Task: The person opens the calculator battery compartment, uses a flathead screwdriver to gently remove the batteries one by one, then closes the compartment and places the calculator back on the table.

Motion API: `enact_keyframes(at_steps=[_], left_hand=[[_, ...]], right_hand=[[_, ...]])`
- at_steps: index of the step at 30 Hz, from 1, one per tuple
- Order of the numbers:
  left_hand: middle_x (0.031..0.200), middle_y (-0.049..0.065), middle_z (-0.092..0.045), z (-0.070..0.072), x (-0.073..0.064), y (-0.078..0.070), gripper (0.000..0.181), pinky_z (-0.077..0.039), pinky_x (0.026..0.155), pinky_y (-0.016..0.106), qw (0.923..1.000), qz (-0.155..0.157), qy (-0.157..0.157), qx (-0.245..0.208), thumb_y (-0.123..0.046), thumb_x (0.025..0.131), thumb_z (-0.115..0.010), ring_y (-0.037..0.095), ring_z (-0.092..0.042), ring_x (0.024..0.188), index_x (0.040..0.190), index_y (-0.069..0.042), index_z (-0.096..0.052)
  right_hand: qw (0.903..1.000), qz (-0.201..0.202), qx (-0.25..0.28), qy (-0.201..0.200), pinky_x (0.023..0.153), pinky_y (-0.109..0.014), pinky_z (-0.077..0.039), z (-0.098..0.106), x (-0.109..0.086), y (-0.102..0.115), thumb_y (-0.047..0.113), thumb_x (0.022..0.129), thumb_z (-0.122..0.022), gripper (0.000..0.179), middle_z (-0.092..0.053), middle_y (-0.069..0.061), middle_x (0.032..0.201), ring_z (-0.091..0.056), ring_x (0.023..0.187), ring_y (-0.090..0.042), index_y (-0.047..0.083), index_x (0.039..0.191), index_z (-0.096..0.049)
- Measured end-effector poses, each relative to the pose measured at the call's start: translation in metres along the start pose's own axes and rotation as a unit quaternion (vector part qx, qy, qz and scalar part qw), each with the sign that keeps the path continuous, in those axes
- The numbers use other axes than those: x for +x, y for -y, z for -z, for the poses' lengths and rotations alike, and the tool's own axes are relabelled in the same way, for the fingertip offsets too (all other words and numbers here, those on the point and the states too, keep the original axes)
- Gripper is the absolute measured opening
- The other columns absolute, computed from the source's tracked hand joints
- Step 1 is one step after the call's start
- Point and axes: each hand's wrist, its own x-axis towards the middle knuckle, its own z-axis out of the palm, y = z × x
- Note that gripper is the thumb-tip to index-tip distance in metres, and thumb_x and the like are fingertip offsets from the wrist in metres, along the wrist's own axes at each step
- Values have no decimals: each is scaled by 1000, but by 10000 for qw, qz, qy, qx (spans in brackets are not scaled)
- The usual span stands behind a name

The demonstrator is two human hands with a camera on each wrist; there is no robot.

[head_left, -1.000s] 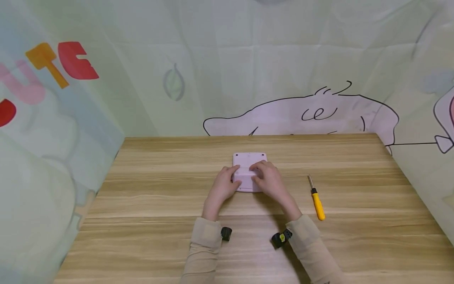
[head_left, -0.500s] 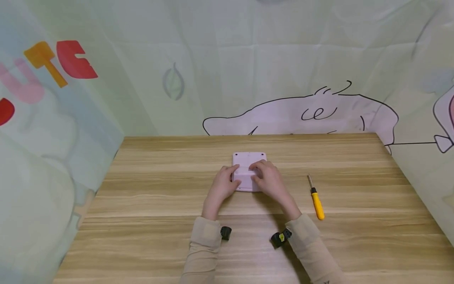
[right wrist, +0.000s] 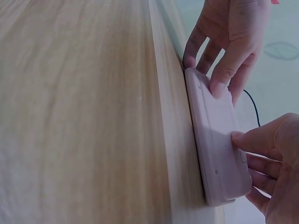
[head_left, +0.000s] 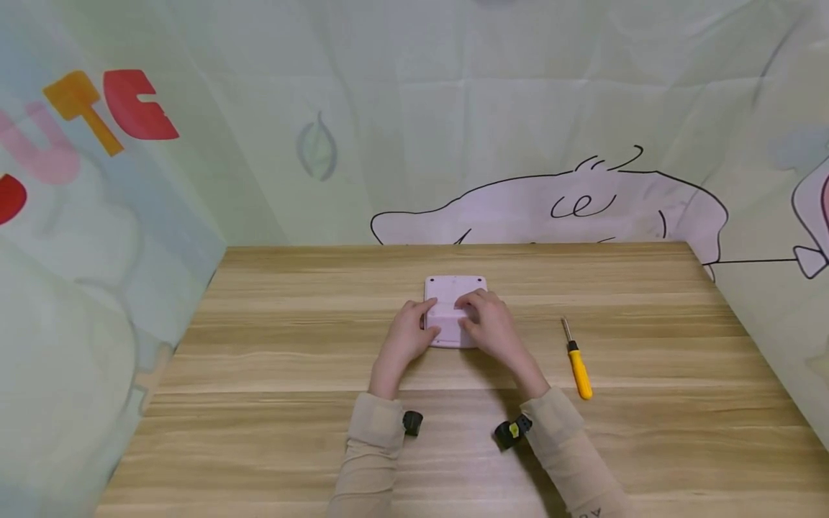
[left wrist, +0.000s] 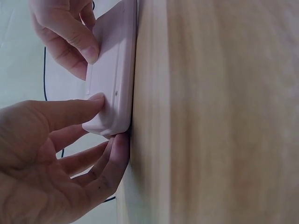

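A pale pink calculator lies back side up on the wooden table, dark dots at its two far corners. My left hand grips its left side; in the left wrist view the thumb lies on the back of the calculator and other fingers touch the edge. My right hand is bent over the right half, its thumb and index finger on the back near the middle. In the right wrist view the right thumb presses the back while the other fingers sit by the edge. The front face is hidden.
To the right lies a screwdriver with a yellow handle, its metal tip pointing away from me. Beyond the wooden table hangs a printed cloth backdrop. Each wrist carries a small black camera.
Both hands keep the same hold on the calculator, which stays in place. Only the head view shifts very slightly; the screwdriver has not moved.
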Motion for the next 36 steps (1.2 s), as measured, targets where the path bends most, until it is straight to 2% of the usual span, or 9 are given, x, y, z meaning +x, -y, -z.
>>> enact_keyframes(at_steps=[10,22,32,36], left_hand=[[117,21,-59,0,0,0,53,-48,87,42,9999,-103,-51,17,-10,85,-70,26,-53,94,136,-6,-54],[124,19,-58,-1,1,-1,53,-48,94,43,10000,74,7,-35,-12,86,-69,26,-55,102,137,-7,-53],[120,18,-59,-1,1,0,53,-48,88,40,10000,57,26,-27,-12,86,-69,24,-53,95,137,-8,-53],[122,19,-58,-1,2,0,53,-48,93,42,10000,60,20,-52,-11,86,-69,27,-56,103,137,-7,-53]], right_hand=[[9999,54,1,-101,96,-46,-46,0,0,-1,6,82,-70,24,-66,-12,110,-58,107,-31,6,106,-68],[9997,21,-34,-230,94,-45,-47,-3,0,-2,6,80,-71,27,-66,-10,111,-58,105,-29,7,107,-66],[9998,34,26,-190,94,-46,-46,-3,0,-2,6,81,-71,27,-66,-11,112,-57,106,-30,7,107,-66],[9998,43,6,-174,98,-48,-45,-3,-1,-3,6,81,-71,27,-65,-12,115,-57,110,-31,7,108,-67]])
